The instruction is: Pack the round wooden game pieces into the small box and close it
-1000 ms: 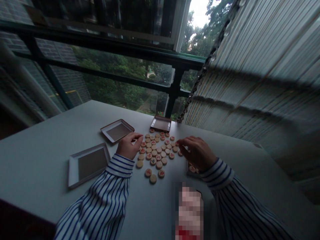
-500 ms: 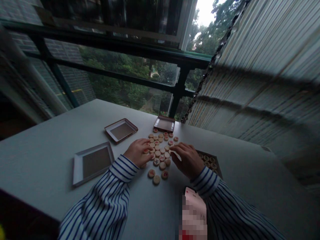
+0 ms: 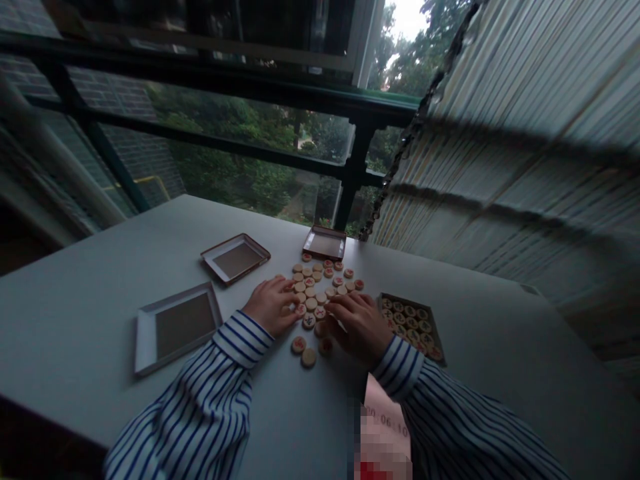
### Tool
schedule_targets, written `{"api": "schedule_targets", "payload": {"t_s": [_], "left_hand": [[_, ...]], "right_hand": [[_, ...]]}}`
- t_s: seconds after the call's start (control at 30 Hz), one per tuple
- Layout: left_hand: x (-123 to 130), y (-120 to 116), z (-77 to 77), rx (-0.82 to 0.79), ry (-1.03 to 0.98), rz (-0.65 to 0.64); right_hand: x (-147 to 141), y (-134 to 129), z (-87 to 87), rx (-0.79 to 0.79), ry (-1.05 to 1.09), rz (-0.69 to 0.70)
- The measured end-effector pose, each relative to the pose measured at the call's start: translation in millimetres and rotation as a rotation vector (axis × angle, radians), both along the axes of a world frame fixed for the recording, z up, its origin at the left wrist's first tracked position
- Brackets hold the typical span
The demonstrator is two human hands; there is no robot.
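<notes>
Below frame centre, left hand and right hand, both half-spread, flank xiangqi pieces, likely light, best rim-pinched.

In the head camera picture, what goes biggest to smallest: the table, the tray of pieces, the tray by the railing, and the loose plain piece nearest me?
1. Table
2. Tray of pieces
3. Tray by the railing
4. Plain piece

The railing tray is farther away, so the trays' real sizes are unsure.

Dim white table beside dark-railed window, pale curtain at right.
</notes>
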State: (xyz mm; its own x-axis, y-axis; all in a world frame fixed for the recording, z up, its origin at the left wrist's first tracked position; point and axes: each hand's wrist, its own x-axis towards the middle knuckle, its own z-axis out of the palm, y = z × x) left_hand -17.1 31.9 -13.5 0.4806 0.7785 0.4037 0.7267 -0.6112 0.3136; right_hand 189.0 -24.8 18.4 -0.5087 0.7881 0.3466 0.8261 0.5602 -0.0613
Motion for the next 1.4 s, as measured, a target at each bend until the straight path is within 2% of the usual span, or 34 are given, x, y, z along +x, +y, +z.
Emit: {"api": "schedule_targets", "payload": {"t_s": [0.27,0.77,1.4], "left_hand": [[-1.0,1.0,-0.8,0.002,0.074,-0.009],[2.5,-0.9,-0.1,0.033,0.041,0.020],[1.0,-1.3,0.6,-0.028,0.109,-0.009]], "right_hand": [[-2.1,-3.0,0.4,-0.018,0.004,0.020],[-3.6,-3.3,0.3,-0.019,0.028,0.033],[-3.7,-2.8,-0.7,-0.024,0.031,0.050]]}}
